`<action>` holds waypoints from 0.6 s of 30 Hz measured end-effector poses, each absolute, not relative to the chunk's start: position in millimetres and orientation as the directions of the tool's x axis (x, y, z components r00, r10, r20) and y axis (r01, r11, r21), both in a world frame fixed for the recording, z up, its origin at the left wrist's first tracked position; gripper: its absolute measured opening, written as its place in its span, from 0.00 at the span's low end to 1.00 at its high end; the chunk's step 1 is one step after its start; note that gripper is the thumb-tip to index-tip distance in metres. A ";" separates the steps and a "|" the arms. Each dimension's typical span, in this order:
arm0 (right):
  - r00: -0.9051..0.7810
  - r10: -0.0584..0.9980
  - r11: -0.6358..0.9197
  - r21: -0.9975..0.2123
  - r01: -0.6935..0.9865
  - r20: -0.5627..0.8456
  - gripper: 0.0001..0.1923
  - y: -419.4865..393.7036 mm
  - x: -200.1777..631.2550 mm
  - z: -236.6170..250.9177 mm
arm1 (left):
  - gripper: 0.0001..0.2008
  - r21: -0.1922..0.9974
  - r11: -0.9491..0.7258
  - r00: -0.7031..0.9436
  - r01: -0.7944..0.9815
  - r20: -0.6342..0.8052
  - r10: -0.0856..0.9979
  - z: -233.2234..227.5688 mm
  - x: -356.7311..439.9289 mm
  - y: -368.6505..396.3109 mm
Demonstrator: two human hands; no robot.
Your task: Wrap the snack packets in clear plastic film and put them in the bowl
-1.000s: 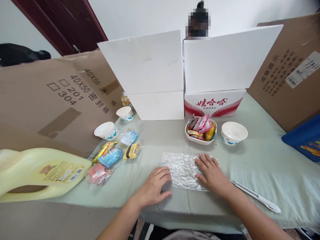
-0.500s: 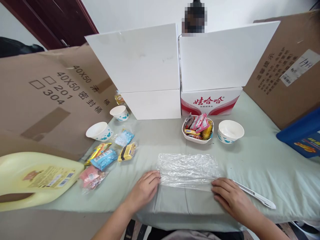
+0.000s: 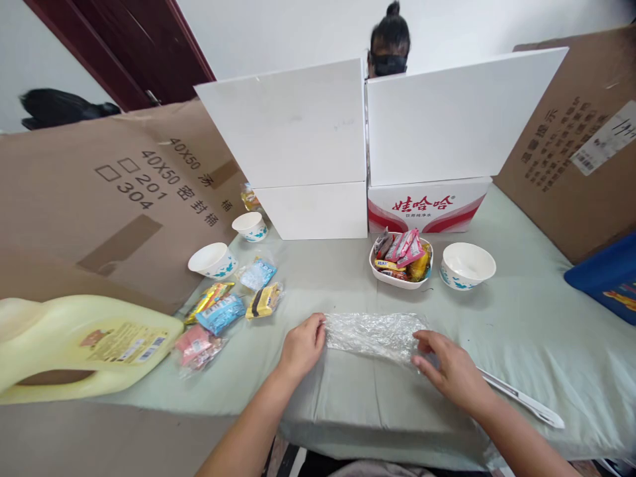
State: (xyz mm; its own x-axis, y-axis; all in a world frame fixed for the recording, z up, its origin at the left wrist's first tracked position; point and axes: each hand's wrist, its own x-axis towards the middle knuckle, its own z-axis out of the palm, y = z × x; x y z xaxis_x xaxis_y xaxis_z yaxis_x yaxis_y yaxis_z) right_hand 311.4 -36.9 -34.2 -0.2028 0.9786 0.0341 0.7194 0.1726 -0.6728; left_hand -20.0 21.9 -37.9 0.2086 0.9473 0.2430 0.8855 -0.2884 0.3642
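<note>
Plastic wrap (image 3: 371,333), crumpled into a narrow band, lies on the green-covered worktop (image 3: 521,324) between both hands: the left hand (image 3: 301,346) pinches its left end, and the right hand (image 3: 450,371) pinches its right end. The film looks likely to cling to itself and bunch if pulled unevenly. Its layers and near edge are hard to make out.
</note>
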 end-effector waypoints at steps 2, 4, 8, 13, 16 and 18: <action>-0.353 0.936 0.271 -0.643 0.716 0.002 0.24 -38.7 312.1 -28.0 | 0.08 0.367 -0.260 0.184 0.893 0.228 0.956 -41.6 -21.4 21.2; -0.444 0.896 0.336 -0.628 0.702 -0.018 0.21 -42.0 316.5 -25.0 | 0.08 0.379 -0.239 0.161 0.894 0.228 0.960 -44.7 -25.0 18.5; -0.396 0.918 0.304 -0.671 0.677 0.016 0.11 -41.6 324.8 -33.2 | 0.07 0.396 -0.195 0.110 0.897 0.227 0.968 -47.4 -28.5 16.0; -0.101 0.995 0.095 -0.589 0.802 0.023 0.19 -24.1 316.1 -48.5 | 0.06 0.342 -0.139 0.071 0.929 0.203 0.977 -48.5 -21.6 22.6; -0.026 0.998 0.051 -0.426 0.903 0.065 0.18 -13.0 305.8 -54.3 | 0.06 0.302 -0.120 0.061 0.946 0.200 0.978 -51.2 -18.0 26.2; 0.003 0.996 0.031 -0.362 0.932 0.092 0.18 -8.3 300.6 -57.8 | 0.07 0.291 -0.116 0.057 0.950 0.205 0.977 -53.3 -16.9 27.1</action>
